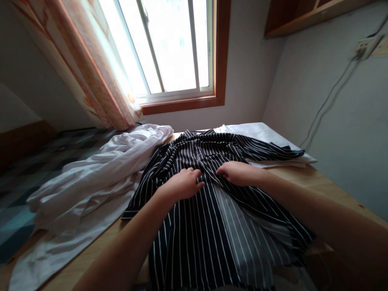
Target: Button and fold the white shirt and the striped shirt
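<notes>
A black shirt with white stripes (194,226) lies spread on a wooden table, collar toward the window. Its lower front is parted on the right, showing the paler grey inner side. My left hand (185,184) rests over the middle of the shirt front, left of the button line, with thumb and fingers apart. Right of that line, my right hand (238,173) has its curled fingers closed at the edge of the right front panel; the fingertips are partly hidden. One sleeve stretches out to the right, the other runs down the left side.
A crumpled white garment (100,173) lies along the table's left side. Folded white cloth (257,133) sits at the back right, partly under the striped sleeve. Beyond are a window (169,48), a curtain (91,68), a checked bed cover (21,178) and a hanging power cord (323,105).
</notes>
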